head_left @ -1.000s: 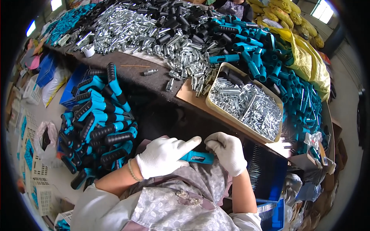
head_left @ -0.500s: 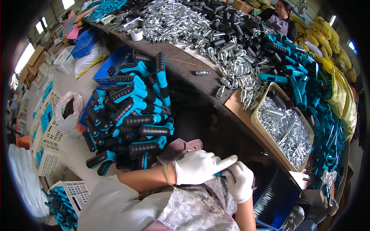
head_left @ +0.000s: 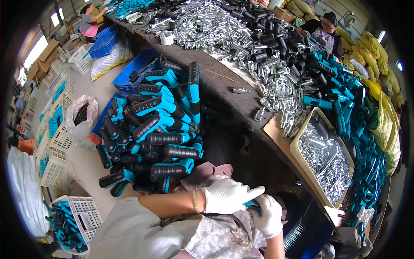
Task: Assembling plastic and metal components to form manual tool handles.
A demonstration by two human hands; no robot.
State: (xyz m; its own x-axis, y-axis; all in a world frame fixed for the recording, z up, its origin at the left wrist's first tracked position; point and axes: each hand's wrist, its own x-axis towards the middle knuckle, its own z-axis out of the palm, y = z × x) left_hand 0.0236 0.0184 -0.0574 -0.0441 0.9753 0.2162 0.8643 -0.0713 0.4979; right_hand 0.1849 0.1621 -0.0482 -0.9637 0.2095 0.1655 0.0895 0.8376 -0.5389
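Note:
Both my hands wear white gloves and meet over my lap. My right hand (head_left: 266,216) is closed around a small teal part (head_left: 253,204), of which only a sliver shows. My left hand (head_left: 228,196) presses against the same part, its index finger stretched across the top and its other fingers curled mostly out of sight. The part's full shape is hidden by the gloves. Just beyond my left forearm is a heap of teal tool handles with black ribbed grips (head_left: 166,139).
The workbench (head_left: 189,60) carries a mound of silver metal sleeves (head_left: 211,30), black tubes and teal housings (head_left: 345,103). A tray of metal pins (head_left: 323,162) stands at its near edge. Blue bins (head_left: 133,71) and white crates (head_left: 77,216) stand left. Two co-workers are at the far side.
The whole view has shifted, so the bench and heap sit farther right and lower. Slightly more of the teal part shows between my gloves. My hands stay together.

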